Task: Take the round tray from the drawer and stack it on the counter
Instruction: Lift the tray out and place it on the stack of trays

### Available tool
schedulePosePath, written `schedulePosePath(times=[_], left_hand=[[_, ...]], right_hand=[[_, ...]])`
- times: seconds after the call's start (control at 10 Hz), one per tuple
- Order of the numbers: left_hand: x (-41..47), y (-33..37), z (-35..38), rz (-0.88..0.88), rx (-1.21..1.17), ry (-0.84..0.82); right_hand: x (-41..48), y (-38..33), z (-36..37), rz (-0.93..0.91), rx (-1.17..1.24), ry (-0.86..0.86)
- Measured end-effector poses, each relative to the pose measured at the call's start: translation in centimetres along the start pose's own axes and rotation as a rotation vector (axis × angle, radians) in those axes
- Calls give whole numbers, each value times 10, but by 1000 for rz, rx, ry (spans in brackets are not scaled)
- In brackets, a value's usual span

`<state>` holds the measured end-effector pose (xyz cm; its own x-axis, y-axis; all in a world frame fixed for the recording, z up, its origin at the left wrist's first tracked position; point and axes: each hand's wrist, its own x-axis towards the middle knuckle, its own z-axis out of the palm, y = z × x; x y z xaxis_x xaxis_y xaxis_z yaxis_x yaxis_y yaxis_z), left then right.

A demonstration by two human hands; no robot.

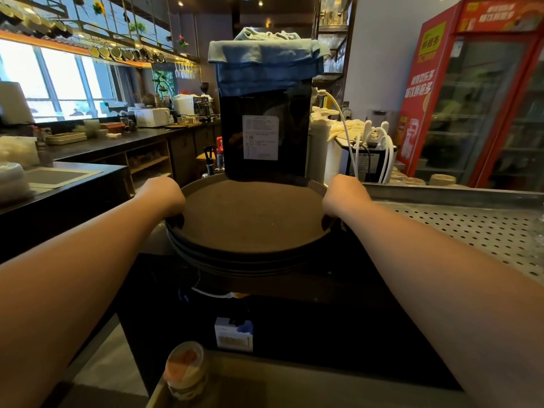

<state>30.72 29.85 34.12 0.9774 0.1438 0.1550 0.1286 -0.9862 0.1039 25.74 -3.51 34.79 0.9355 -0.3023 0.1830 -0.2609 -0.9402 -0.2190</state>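
A round brown tray point(253, 219) with a dark rim lies on top of a stack of similar round trays point(235, 262) in front of me. My left hand point(163, 194) grips the top tray's left rim, fingers curled under the edge. My right hand point(344, 194) grips its right rim the same way. The stack rests on a dark surface point(294, 287) at counter height. Whether the top tray fully rests on the stack or is held just above it is unclear. No drawer is clearly visible.
A tall black machine point(265, 136) draped with blue cloths stands right behind the trays. A perforated steel counter point(471, 225) runs to the right, a dark counter point(73, 184) to the left. A jar point(185, 369) stands near the bottom. A red fridge point(477, 92) is at back right.
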Motion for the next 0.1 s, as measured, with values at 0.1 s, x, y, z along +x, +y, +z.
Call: schedulePosePath(times=[0.1], left_hand=[[-3,-2,-3,-10,-124,31]], right_hand=[[-5,2,-4,-27,28,13]])
